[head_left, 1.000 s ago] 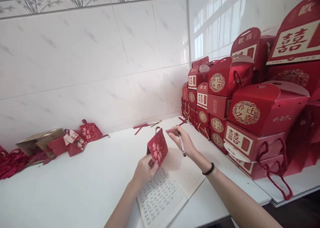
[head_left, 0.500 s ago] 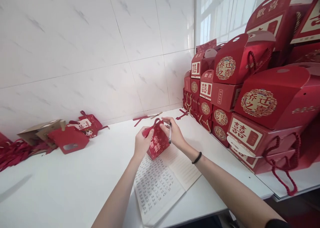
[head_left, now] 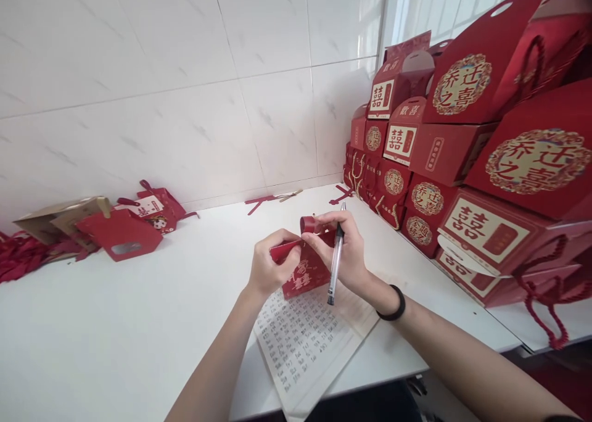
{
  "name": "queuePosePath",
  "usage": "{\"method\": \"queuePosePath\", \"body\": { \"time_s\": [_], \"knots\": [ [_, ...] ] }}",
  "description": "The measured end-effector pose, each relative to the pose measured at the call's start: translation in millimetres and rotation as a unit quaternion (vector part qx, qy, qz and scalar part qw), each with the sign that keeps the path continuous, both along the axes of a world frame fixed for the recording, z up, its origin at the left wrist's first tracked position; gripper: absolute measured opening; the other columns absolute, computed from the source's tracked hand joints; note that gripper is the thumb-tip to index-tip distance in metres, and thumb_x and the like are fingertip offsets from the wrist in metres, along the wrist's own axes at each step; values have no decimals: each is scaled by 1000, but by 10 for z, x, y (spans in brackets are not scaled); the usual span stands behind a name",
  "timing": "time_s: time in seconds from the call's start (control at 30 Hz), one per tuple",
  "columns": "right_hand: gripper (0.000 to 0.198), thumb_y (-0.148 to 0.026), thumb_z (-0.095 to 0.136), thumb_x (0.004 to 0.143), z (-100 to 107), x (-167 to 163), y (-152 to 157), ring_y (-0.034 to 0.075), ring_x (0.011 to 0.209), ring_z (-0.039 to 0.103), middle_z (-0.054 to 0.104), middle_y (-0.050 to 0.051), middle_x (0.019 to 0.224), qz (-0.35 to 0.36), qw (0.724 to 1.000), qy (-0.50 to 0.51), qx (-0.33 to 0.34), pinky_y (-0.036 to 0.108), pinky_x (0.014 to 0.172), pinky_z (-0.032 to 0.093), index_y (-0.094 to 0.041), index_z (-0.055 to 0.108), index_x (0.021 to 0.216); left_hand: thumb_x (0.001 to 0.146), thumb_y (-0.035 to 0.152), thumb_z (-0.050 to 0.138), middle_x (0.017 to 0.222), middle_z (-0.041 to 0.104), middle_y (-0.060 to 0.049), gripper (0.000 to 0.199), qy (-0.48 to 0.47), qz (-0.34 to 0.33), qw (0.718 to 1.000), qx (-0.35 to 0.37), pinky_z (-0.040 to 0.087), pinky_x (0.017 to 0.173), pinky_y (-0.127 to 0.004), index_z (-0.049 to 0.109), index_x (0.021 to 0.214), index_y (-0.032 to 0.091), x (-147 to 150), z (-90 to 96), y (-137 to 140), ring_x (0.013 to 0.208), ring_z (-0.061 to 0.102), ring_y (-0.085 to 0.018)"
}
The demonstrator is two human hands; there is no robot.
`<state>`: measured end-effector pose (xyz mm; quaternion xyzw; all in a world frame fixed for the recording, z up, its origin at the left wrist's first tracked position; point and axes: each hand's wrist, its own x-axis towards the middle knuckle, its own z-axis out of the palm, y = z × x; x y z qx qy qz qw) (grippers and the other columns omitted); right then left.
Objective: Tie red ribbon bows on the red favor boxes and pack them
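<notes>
A small red gift box [head_left: 311, 274] with white characters on its front is held just above the notebook. My left hand [head_left: 275, 263] is closed on the box's upper left edge, thumb in front. At the top, a red ribbon loop [head_left: 307, 224] stands up, pinched between the thumb and fingers of my right hand [head_left: 348, 246]. A pen [head_left: 337, 258] also sits in my right hand, pointing down in front of the box. Beneath lies an open notebook [head_left: 300, 354] with rows of handwriting. The box's back is hidden.
Stacked red boxes [head_left: 456, 153] with rope handles fill the right side. Ribbon pieces [head_left: 272, 198] lie near the tiled wall [head_left: 194, 144]. At the left are a flattened red box [head_left: 119, 232], a brown box [head_left: 60, 219] and a heap of red ribbons [head_left: 21, 249].
The box has turned so its front faces me more squarely. My right hand has moved onto the ribbon loop, with the pen now slanting in front. The camera view has shifted.
</notes>
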<state>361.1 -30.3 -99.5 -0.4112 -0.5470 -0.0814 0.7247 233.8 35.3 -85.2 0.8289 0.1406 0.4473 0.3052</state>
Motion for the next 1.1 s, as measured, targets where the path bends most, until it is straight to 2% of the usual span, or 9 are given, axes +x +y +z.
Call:
{"method": "queuePosePath", "body": {
  "time_s": [0.13,0.23,0.3,0.37,0.43,0.63,0.83,0.97,1.1],
  "knots": [
    [4,-27,56,88,-10,25,4,15,73,57,60,1,81,10,997,-73,-24,30,64,48,-23,53,88,77,25,61,79,68,-2,9,-62,38,997,-11,55,68,-25,59,83,18,24,-8,-31,75,66,-14],
    [7,-27,54,87,-10,27,10,14,68,54,57,0,77,8,997,-59,-48,28,61,46,-22,51,83,77,22,63,81,68,0,12,-112,62,992,-3,56,69,-24,53,84,20,55,-44,-49,76,66,-12],
    [10,-27,57,84,0,21,6,13,65,53,55,-1,74,7,997,-38,-63,27,58,44,-22,49,81,79,17,60,82,67,1,9,-130,56,989,39,55,70,-22,52,82,20,70,-61,-52,77,65,-10],
    [11,-26,57,83,11,17,2,13,66,52,55,-1,74,14,997,-33,-71,26,59,44,-21,48,80,82,13,55,81,66,1,7,-126,42,987,86,54,70,-21,56,81,20,75,-65,-45,77,64,-10],
    [9,-25,56,83,14,19,4,13,67,53,55,-1,75,23,996,-33,-75,27,61,44,-21,48,81,83,12,52,83,65,0,13,-111,23,987,111,53,71,-22,62,85,20,71,-61,-28,79,63,-10],
    [14,-29,61,81,-22,50,42,14,69,54,57,0,78,28,993,-38,-108,28,63,45,-21,49,83,78,9,52,96,65,-5,28,-81,26,990,113,54,77,-29,64,101,20,57,-69,12,87,63,-15],
    [10,-26,57,80,2,70,52,12,61,50,54,-2,72,29,992,-33,-122,24,58,43,-21,49,81,75,6,52,96,65,-4,32,-83,31,989,120,55,79,-27,63,101,20,76,-79,5,88,63,-15],
    [4,-20,54,79,34,86,32,12,64,51,55,-2,74,59,990,-39,-123,24,60,43,-20,50,81,74,5,52,96,65,-4,34,-84,24,989,119,55,78,-26,63,102,20,68,-72,3,87,63,-14],
    [7,-17,52,77,30,124,28,13,67,52,56,-1,76,79,988,-46,-123,25,61,43,-20,51,83,73,5,52,96,65,-4,36,-78,20,990,114,55,78,-27,63,103,20,55,-70,7,88,63,-15]
  ]
}}
